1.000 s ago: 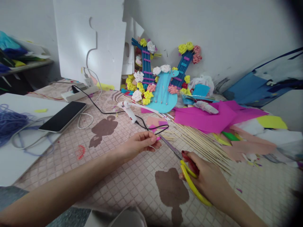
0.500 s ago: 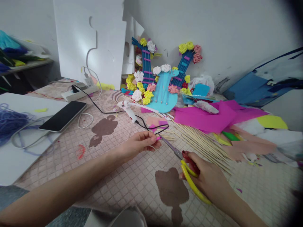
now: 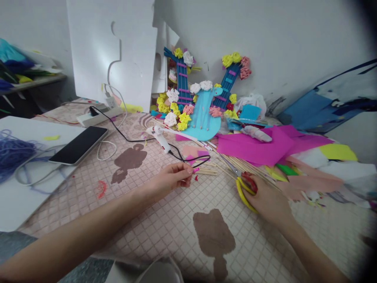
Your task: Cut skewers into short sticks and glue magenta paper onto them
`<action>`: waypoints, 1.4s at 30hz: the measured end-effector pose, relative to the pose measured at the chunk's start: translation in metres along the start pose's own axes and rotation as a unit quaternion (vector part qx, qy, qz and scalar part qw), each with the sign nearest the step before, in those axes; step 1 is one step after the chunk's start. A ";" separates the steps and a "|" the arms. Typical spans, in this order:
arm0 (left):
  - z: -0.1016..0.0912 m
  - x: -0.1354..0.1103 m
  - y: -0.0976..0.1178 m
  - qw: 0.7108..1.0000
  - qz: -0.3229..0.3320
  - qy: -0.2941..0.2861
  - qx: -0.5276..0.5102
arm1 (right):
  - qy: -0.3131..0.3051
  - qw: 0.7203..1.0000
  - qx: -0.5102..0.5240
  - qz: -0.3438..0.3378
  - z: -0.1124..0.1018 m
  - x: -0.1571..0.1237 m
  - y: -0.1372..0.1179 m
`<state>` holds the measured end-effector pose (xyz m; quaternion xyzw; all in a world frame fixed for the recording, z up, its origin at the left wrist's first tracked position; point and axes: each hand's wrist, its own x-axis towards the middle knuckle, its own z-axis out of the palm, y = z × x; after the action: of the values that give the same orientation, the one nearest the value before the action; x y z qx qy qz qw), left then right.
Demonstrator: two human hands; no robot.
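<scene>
Between the thumb and fingers of my left hand (image 3: 178, 175) is a small pink paper piece (image 3: 196, 170), its tip poking out to the right. A tiny red scrap (image 3: 196, 178) lies on the tablecloth just beside those fingertips. My right hand (image 3: 265, 196) is closed on the handles of yellow-handled scissors (image 3: 246, 192). Their blades point up and left over the thin wooden sticks (image 3: 256, 169). A white glue gun (image 3: 159, 138) rests behind my left hand, its black cord (image 3: 203, 158) looping close to my fingers.
Flower-trimmed blue paper guitars (image 3: 203, 114) lean against the wall. Magenta paper sheets (image 3: 253, 149) and scraps spread at the right. At the left lie a phone (image 3: 79, 144), a power strip (image 3: 98, 115) and purple yarn (image 3: 14, 151) on a white board (image 3: 17, 200).
My right hand has carried the scissors to the right and away, off my left hand and over the sticks. The red scrap now shows on the cloth. My left hand has shifted slightly left.
</scene>
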<state>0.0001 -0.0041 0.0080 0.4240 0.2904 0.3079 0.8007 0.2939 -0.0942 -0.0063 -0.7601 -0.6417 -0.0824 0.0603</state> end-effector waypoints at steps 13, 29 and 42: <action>0.001 -0.001 -0.001 0.978 0.065 -0.004 0.197 | 0.108 0.982 0.128 -0.080 -0.020 0.006 -0.012; -0.003 -0.001 -0.004 0.943 0.138 -0.011 0.303 | -0.064 0.869 0.471 -0.141 -0.028 0.019 -0.115; -0.001 -0.002 0.003 0.929 0.181 0.046 0.320 | -0.104 0.762 0.639 -0.023 0.004 0.031 -0.089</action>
<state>-0.0030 -0.0038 0.0109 0.6883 0.3281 0.3575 0.5392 0.2112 -0.0484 -0.0053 -0.5340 -0.5653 0.4248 0.4635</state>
